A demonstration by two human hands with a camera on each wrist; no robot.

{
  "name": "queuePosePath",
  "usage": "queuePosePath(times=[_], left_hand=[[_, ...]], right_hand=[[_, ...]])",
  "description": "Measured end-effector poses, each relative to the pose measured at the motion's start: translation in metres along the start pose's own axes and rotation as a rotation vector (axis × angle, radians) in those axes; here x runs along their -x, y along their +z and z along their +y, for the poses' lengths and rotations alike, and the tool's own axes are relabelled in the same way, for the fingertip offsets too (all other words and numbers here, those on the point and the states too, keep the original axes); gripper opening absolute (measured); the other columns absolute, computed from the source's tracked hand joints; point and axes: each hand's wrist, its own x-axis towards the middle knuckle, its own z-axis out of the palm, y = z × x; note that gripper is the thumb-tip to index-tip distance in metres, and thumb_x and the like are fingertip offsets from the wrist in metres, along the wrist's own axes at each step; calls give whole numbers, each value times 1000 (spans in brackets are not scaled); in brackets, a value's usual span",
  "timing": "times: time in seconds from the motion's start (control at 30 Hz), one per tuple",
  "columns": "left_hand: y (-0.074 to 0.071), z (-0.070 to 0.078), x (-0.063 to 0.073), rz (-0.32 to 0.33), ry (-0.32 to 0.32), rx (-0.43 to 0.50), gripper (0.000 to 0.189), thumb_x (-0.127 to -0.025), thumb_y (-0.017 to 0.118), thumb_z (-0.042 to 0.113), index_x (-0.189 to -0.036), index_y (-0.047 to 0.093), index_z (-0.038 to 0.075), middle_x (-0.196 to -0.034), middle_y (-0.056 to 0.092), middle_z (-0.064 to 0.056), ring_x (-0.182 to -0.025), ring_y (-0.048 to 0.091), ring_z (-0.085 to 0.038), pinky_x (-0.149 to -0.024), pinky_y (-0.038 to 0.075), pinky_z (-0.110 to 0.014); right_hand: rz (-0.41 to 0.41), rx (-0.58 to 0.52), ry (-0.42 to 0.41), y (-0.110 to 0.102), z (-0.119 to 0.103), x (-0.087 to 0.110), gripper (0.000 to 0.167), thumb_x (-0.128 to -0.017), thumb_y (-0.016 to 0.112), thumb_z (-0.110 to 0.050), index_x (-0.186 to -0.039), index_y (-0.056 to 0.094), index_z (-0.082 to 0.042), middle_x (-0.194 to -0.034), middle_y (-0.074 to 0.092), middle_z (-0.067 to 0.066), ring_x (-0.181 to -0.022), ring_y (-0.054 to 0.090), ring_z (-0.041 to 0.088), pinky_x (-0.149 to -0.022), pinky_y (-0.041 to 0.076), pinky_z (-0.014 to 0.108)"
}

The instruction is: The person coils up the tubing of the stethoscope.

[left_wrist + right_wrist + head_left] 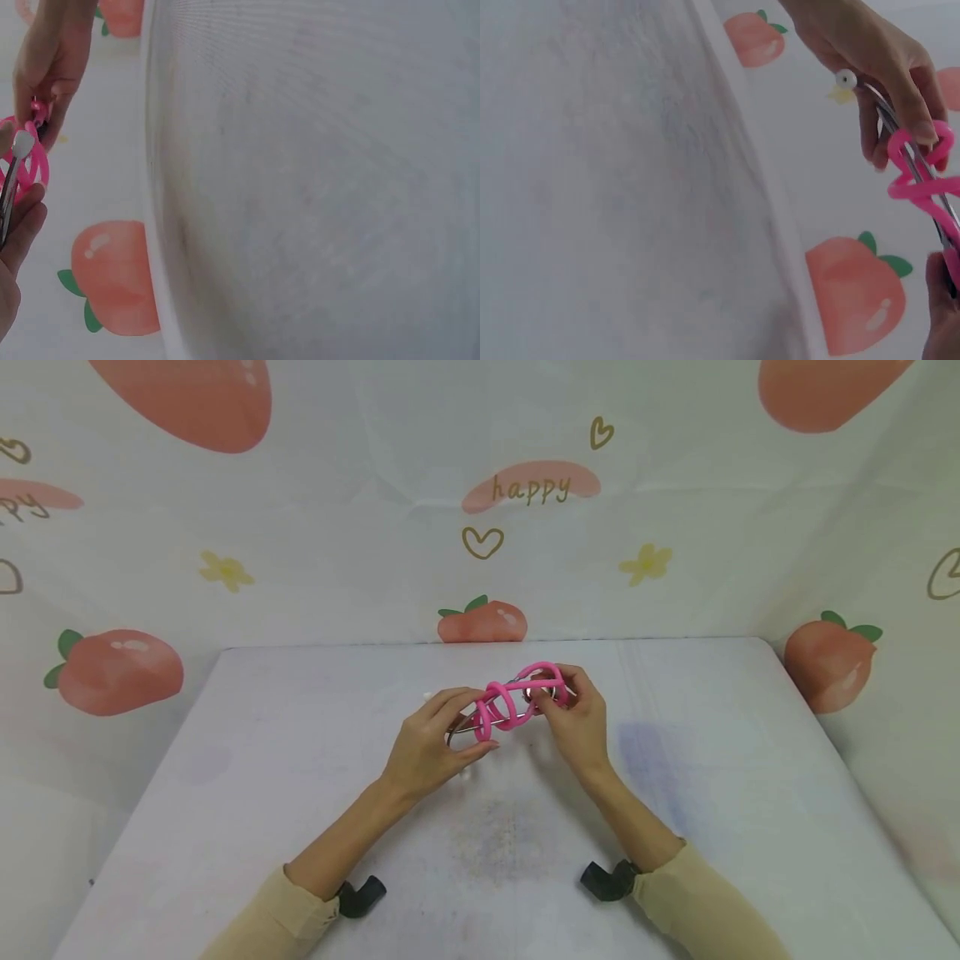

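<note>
A stethoscope with pink tubing (542, 685) is held above the table by both hands. Its tubing winds in loops around the silver ear tubes (465, 727). My left hand (427, 739) grips the ear-tube end, thumb below and fingers above. White ear tips (846, 79) stick out past that hand in the right wrist view; one ear tip (23, 144) also shows in the left wrist view. At the other end, my right hand (581, 722) pinches the round metal chest piece (538, 694) and the tubing near it, its fingertips partly hidden behind the loops.
A white table (300, 827) with faint stains lies under the hands. Behind it hangs a white cloth (360, 568) printed with peaches, hearts and flowers. Black curved pieces (362, 897) jut from beneath both beige sleeves (712, 902).
</note>
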Motion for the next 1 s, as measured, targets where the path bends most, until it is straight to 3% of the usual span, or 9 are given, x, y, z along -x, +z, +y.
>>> queuePosePath(times=[0.17,0.43,0.6,0.73,0.93,1.0], left_hand=[[0,0,-1,-8,-10,11,69,-70,92,27,-128,60,8,-121,63,-6,-87,68,-14,-76,59,-24],[1,1,0,-8,11,4,71,-70,93,26,-129,60,8,-122,62,-7,-86,70,-14,-77,59,-24],[1,1,0,-11,7,-5,71,-69,93,27,-129,60,9,-122,63,-7,-85,70,-14,-76,59,-25],[1,0,0,-20,6,5,71,-70,92,28,-130,60,9,-122,63,-7,-87,71,-14,-77,59,-26],[2,-4,0,-46,-4,64,72,-71,92,24,-134,59,8,-126,62,-6,-100,69,-21,-81,58,-26],[2,-5,1,-52,-10,74,73,-71,92,22,-135,59,8,-127,62,-6,-103,69,-23,-81,58,-27]], right_hand=[[-48,-26,44,-5,0,-1,34,-92,67,4,-124,57,7,-112,64,24,-91,70,41,-78,59,25],[-4,200,-154,-6,2,1,31,-91,70,-2,-119,57,-2,-109,67,12,-81,70,23,-71,58,20],[41,254,-201,-7,5,4,30,-87,73,-2,-114,59,-3,-102,70,6,-88,69,19,-66,58,20],[31,218,-190,-9,7,5,32,-87,73,-1,-114,57,-3,-104,71,6,-91,70,20,-66,58,21],[-14,142,-161,-12,7,4,51,-86,72,3,-132,52,-6,-121,65,13,-84,72,28,-69,59,22],[-44,146,-157,-13,-2,4,51,-86,71,6,-133,55,-3,-120,65,16,-81,72,31,-69,58,21]])
